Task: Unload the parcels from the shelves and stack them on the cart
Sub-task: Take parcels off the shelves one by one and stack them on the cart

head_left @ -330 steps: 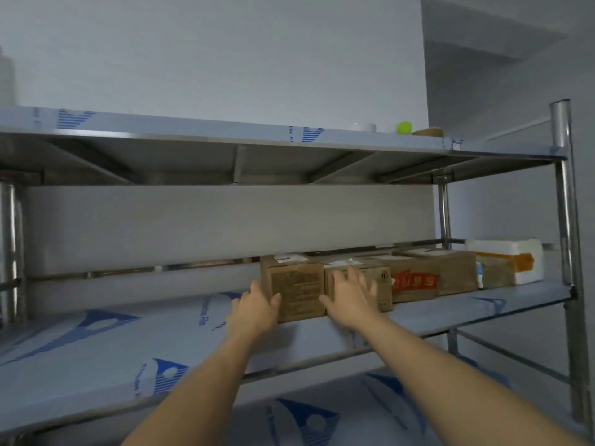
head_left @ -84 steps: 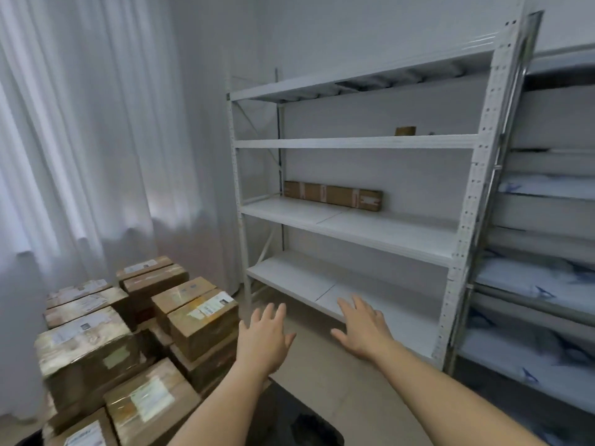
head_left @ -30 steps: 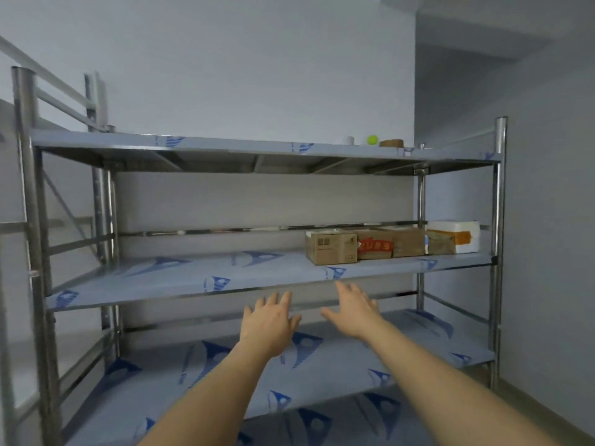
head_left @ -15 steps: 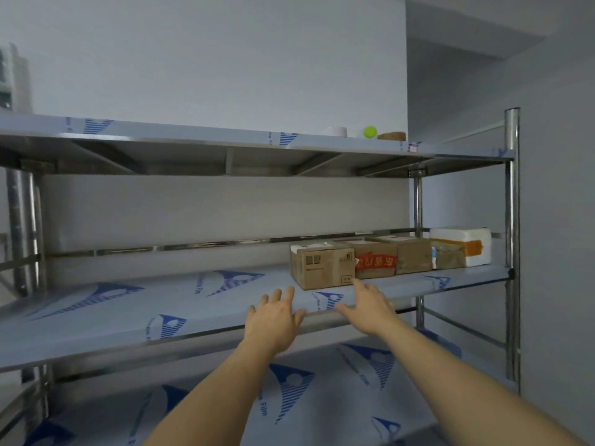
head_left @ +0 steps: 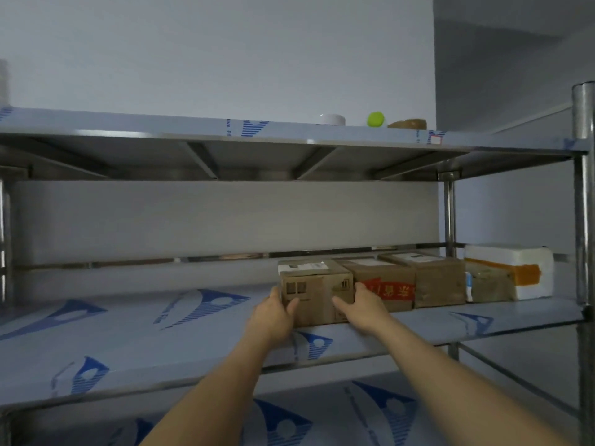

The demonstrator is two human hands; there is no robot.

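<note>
Now on the leftmost cardboard parcel of the row on the middle steel shelf, where half a second ago hovering short of it with fingers spread; left hand clasping its left edge, thumb across the front; right hand at its right edge, thumb on the front, fingers apparently wedged beside the red-taped parcel, though hidden; parcel not lifted off the shelf; camera closer than before.

Head view, close, facing shelf
</note>
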